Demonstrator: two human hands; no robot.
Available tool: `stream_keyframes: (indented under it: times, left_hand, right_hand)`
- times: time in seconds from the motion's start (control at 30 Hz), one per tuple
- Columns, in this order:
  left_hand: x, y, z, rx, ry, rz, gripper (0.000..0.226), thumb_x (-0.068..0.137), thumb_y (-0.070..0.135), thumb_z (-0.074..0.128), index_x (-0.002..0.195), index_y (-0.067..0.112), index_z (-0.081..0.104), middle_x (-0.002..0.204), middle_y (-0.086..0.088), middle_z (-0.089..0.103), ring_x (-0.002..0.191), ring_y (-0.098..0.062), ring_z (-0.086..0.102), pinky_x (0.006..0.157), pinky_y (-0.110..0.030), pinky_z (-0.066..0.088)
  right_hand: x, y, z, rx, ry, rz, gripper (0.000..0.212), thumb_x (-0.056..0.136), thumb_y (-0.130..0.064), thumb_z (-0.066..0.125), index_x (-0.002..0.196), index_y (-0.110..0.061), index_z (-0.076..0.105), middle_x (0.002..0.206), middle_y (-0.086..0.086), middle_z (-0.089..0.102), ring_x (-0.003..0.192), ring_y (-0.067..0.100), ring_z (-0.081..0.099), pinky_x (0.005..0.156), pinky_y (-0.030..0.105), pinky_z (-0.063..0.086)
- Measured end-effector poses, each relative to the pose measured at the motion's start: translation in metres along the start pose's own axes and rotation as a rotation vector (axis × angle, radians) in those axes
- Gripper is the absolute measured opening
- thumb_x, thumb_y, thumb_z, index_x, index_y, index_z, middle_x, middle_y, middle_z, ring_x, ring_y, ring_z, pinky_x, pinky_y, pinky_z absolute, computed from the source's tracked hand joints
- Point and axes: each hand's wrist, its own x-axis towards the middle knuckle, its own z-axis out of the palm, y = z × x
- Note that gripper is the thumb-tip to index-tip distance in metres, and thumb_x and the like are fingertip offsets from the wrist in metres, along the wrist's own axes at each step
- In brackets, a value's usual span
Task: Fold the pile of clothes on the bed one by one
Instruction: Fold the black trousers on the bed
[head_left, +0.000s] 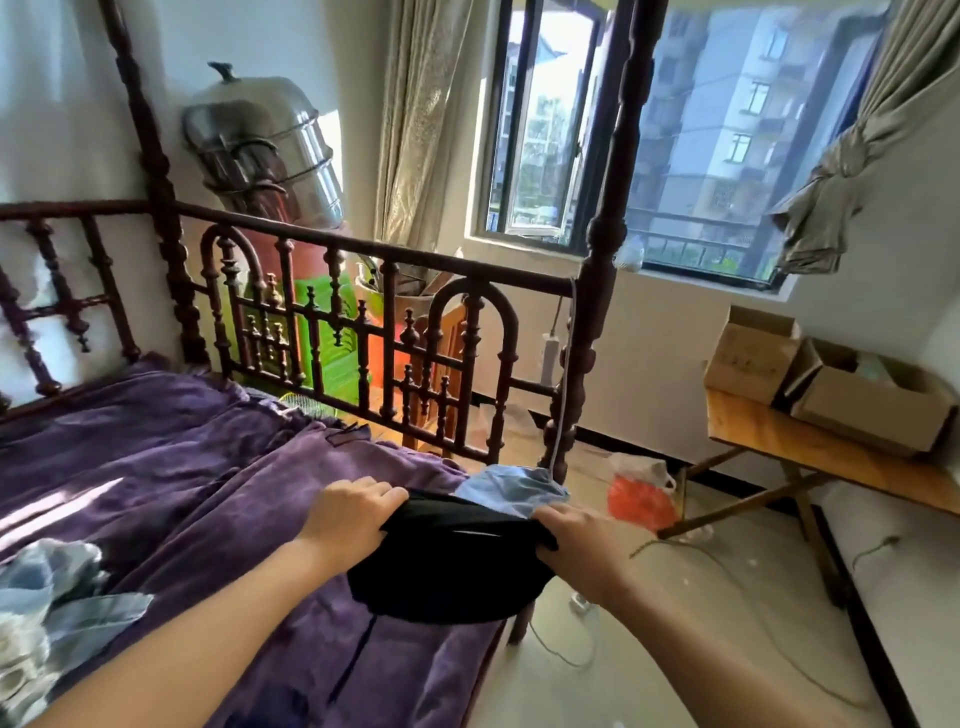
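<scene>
Two hands grip one black garment (447, 566) at the bed's (171, 467) corner: left hand (348, 514) and right hand (576, 551) both closed on its top edge, light-blue cloth (511, 488) just beyond them.

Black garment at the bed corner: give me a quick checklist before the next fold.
1. Left hand has a grip on the black garment: ok, fingers curl over its top edge.
2. Right hand has a grip on the other side: ok.
3. Garment fully supported by the purple blanket: not ok, its right part hangs past the bed's edge.
4. Landing spot free: not ok, a light blue garment lies just beyond the black one at the bedpost.
5. Garment spread flat: cannot tell, it looks bunched between the hands.
6. Remaining pile out of the way: ok, it sits far left.
</scene>
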Motion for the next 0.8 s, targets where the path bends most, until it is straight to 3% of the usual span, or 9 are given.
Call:
stream_keyframes:
  times: [0.1, 0.17, 0.3, 0.5, 0.6, 0.63, 0.7, 0.77, 0.8]
  left_hand:
    - [0.012, -0.011, 0.026, 0.000, -0.082, -0.036, 0.051, 0.022, 0.023, 0.089, 0.069, 0.023, 0.069, 0.053, 0.009, 0.060, 0.044, -0.012, 0.058, 0.035, -0.014, 0.037]
    - [0.025, -0.020, 0.042, 0.012, -0.123, -0.065, 0.053, 0.020, 0.024, 0.089, 0.069, 0.024, 0.069, 0.053, 0.009, 0.060, 0.044, -0.011, 0.058, 0.034, -0.014, 0.036]
    - [0.076, -0.039, 0.073, 0.087, -0.144, -0.099, 0.052, 0.022, 0.028, 0.089, 0.070, 0.025, 0.070, 0.055, 0.008, 0.061, 0.046, -0.010, 0.060, 0.033, -0.015, 0.037]
    - [0.178, -0.055, 0.124, 0.049, -0.077, -0.239, 0.055, 0.027, 0.003, 0.084, 0.079, 0.014, 0.069, 0.072, -0.002, 0.069, 0.059, -0.022, 0.068, 0.041, -0.026, 0.052]
    - [0.206, -0.050, 0.161, 0.121, -0.241, -0.422, 0.075, 0.052, 0.013, 0.085, 0.123, 0.009, 0.059, 0.122, -0.017, 0.060, 0.109, -0.030, 0.061, 0.081, -0.034, 0.053]
    - [0.206, -0.046, 0.179, 0.132, -0.412, -0.512, 0.082, 0.072, 0.025, 0.075, 0.143, 0.013, 0.035, 0.144, -0.019, 0.038, 0.131, -0.031, 0.040, 0.101, -0.038, 0.040]
    - [0.195, -0.033, 0.214, 0.087, -0.765, -0.572, 0.086, 0.088, 0.041, 0.056, 0.150, 0.025, 0.000, 0.156, -0.015, -0.001, 0.144, -0.031, 0.004, 0.114, -0.044, 0.015]
    - [0.178, -0.019, 0.237, -0.001, -0.911, -0.612, 0.085, 0.089, 0.041, 0.054, 0.150, 0.028, -0.003, 0.157, -0.014, -0.007, 0.144, -0.030, -0.003, 0.115, -0.046, 0.009]
    - [0.167, -0.014, 0.244, -0.014, -0.942, -0.613, 0.083, 0.090, 0.040, 0.052, 0.150, 0.027, -0.003, 0.157, -0.014, -0.006, 0.145, -0.030, -0.002, 0.115, -0.046, 0.010]
  right_hand:
    - [0.021, 0.019, 0.028, 0.073, -0.076, 0.007, 0.005, 0.060, -0.021, 0.059, 0.065, -0.020, 0.062, 0.063, -0.008, 0.064, 0.054, 0.011, 0.062, 0.047, 0.015, 0.038]
    - [0.040, 0.036, 0.045, 0.089, -0.112, 0.010, 0.014, 0.075, -0.020, 0.054, 0.080, -0.014, 0.066, 0.081, 0.001, 0.069, 0.075, 0.021, 0.065, 0.059, 0.028, 0.047]
    - [0.090, 0.079, 0.069, 0.051, -0.194, 0.014, 0.020, 0.088, -0.021, 0.050, 0.101, -0.012, 0.062, 0.105, 0.004, 0.065, 0.100, 0.023, 0.058, 0.079, 0.031, 0.045]
    - [0.160, 0.158, 0.093, -0.002, 0.086, -0.025, 0.007, 0.065, -0.016, 0.065, 0.071, -0.014, 0.068, 0.063, -0.001, 0.064, 0.057, 0.020, 0.062, 0.047, 0.024, 0.047]
    - [0.167, 0.180, 0.122, -0.062, 0.137, -0.140, 0.011, 0.068, -0.017, 0.056, 0.070, -0.015, 0.067, 0.068, -0.001, 0.064, 0.062, 0.018, 0.060, 0.050, 0.025, 0.047]
    - [0.163, 0.185, 0.142, -0.036, 0.057, -0.148, 0.006, 0.066, -0.016, 0.059, 0.068, -0.015, 0.065, 0.070, 0.000, 0.063, 0.066, 0.020, 0.060, 0.052, 0.027, 0.047]
    - [0.148, 0.189, 0.181, -0.033, -0.277, -0.112, 0.017, 0.055, -0.026, 0.076, 0.064, -0.017, 0.064, 0.081, 0.002, 0.068, 0.080, 0.025, 0.061, 0.060, 0.030, 0.050]
    - [0.131, 0.194, 0.211, -0.120, -0.733, -0.077, 0.047, 0.060, -0.054, 0.078, 0.090, -0.018, 0.070, 0.126, 0.015, 0.059, 0.119, 0.039, 0.051, 0.088, 0.049, 0.048]
    - [0.126, 0.195, 0.226, -0.114, -0.930, -0.081, 0.063, 0.075, -0.066, 0.058, 0.115, -0.017, 0.063, 0.147, 0.019, 0.035, 0.136, 0.043, 0.029, 0.104, 0.057, 0.031]
